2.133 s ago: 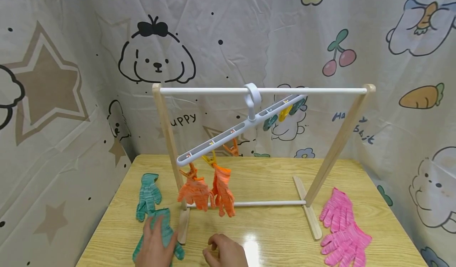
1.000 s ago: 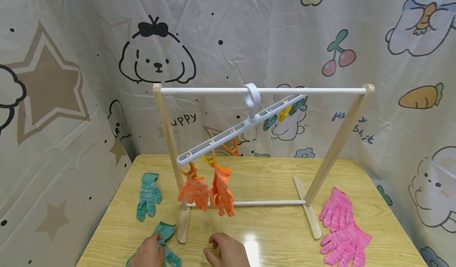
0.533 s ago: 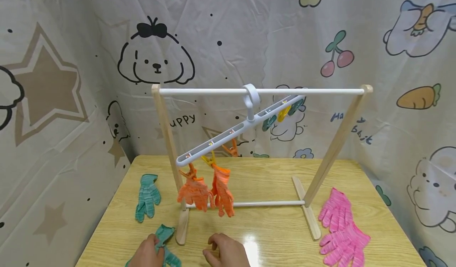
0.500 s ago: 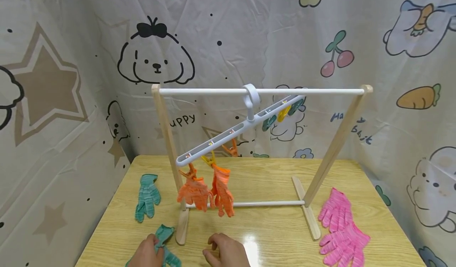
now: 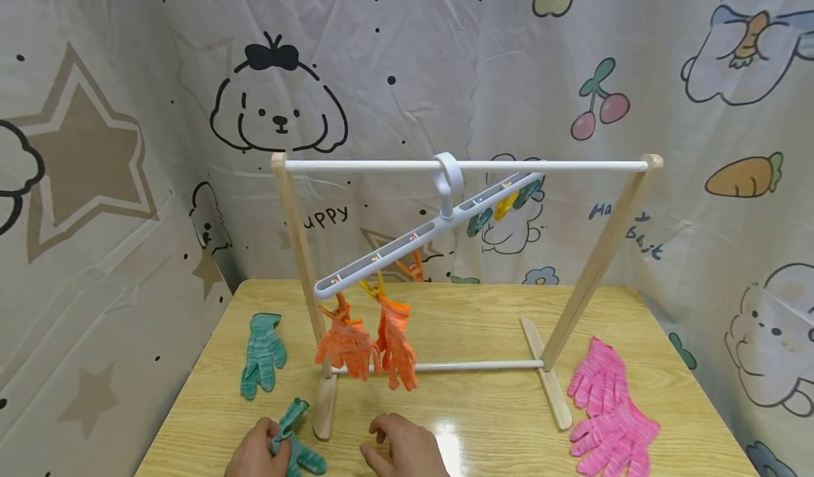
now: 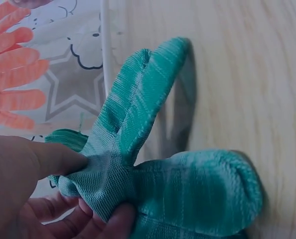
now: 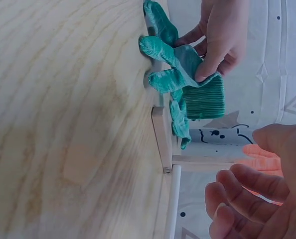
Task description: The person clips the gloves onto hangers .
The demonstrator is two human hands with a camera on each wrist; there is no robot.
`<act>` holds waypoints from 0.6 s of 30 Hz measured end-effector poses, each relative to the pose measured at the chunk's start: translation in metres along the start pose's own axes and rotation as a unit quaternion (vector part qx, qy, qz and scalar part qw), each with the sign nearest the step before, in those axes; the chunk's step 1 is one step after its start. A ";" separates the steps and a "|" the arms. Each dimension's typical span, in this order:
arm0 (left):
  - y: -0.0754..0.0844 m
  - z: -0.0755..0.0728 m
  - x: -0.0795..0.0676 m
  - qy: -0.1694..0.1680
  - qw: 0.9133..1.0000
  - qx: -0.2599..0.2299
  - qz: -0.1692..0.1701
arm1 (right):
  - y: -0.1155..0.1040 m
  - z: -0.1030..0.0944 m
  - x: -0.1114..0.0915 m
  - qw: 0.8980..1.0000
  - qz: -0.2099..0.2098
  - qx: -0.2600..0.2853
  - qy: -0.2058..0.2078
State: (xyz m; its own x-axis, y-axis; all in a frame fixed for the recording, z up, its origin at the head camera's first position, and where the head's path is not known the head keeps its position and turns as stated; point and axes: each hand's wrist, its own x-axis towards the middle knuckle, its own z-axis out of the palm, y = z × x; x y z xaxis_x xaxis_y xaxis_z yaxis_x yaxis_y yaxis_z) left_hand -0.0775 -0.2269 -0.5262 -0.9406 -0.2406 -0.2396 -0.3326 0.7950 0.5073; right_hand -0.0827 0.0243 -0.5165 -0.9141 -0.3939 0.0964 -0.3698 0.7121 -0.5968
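Observation:
My left hand (image 5: 257,452) pinches a green knit glove (image 6: 188,189) between thumb and fingers near its cuff. In the left wrist view the glove's fingers point away from the hand, their tips down by the wooden table. The cuff stands raised in the head view. To the right, my right hand (image 5: 407,449) holds nothing, its fingers loosely curled, low in front of the rack. A second green glove (image 5: 262,350) lies flat farther back on the left.
A wooden rack with a white top rod (image 5: 547,165) carries a tilted clip hanger (image 5: 388,256). Two orange gloves (image 5: 396,346) hang from clips at its low left end; several other clips hold nothing. Two pink gloves (image 5: 617,438) lie on the right.
My left hand has gone from spread over the nearer green glove to pinching it. That glove has shifted toward the near edge and its cuff has risen. The right hand has barely moved.

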 end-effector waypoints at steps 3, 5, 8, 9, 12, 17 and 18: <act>0.005 -0.002 -0.004 0.010 1.000 -0.010 -0.002 | -0.001 -0.004 0.001 1.000 0.000 -0.001 -0.002; 0.007 -0.003 -0.006 0.013 1.000 -0.016 -0.003 | -0.002 -0.006 0.001 1.000 -0.004 -0.001 -0.003; 0.010 -0.004 -0.008 0.013 1.000 -0.023 -0.001 | -0.002 -0.009 0.000 1.000 -0.005 0.000 -0.003; 0.010 -0.004 -0.009 0.015 1.000 -0.025 0.001 | -0.003 -0.010 0.000 1.000 -0.004 0.002 -0.003; 0.013 -0.006 -0.011 0.022 0.999 -0.030 0.010 | -0.003 -0.013 0.000 1.000 0.000 0.003 -0.006; 0.019 -0.010 -0.015 0.017 0.999 -0.033 0.014 | -0.002 -0.016 -0.001 1.000 -0.002 -0.001 0.002; 0.020 -0.011 -0.016 0.013 0.999 -0.033 0.014 | -0.002 -0.016 -0.002 1.000 -0.004 -0.001 0.005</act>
State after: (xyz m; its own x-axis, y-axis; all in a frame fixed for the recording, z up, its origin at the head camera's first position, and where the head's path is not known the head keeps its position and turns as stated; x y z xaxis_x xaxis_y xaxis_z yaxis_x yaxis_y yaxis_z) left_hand -0.0698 -0.2134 -0.5033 -0.9507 -0.2343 -0.2033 -0.3094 0.7632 0.5672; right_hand -0.0829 0.0329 -0.5029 -0.9128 -0.3934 0.1096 -0.3776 0.7106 -0.5937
